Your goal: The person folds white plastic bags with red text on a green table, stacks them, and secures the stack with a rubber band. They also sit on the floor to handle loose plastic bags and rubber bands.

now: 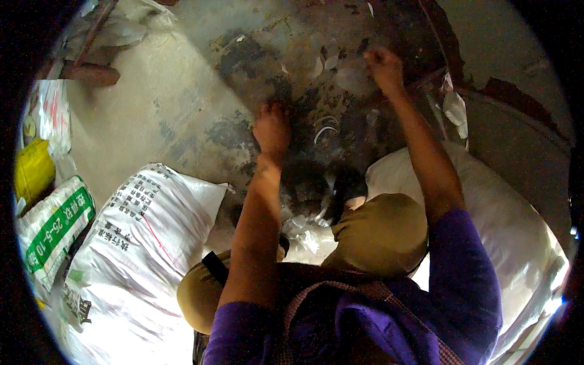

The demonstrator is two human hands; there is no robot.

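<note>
I squat over a stained concrete floor (182,103) with both arms stretched forward in purple sleeves. My left hand (272,128) is pressed down into a patch of dark dirt and debris (316,140), its back to the camera and its fingers hidden. My right hand (384,66) reaches farther out, fingers bunched among pale, shell-like flakes (331,61) scattered on the dark patch. Blur hides whether it holds one. A curved white sliver (325,129) lies between the two hands. My khaki-clad knees (383,234) fill the lower middle.
A large printed white sack (134,255) lies at my left, another white sack (511,231) at my right. A green-and-white bag (52,231) and a yellow container (33,170) sit at the far left. Rusty metal bars (91,70) lie at the top left. Crumpled clear plastic (307,234) sits between my knees.
</note>
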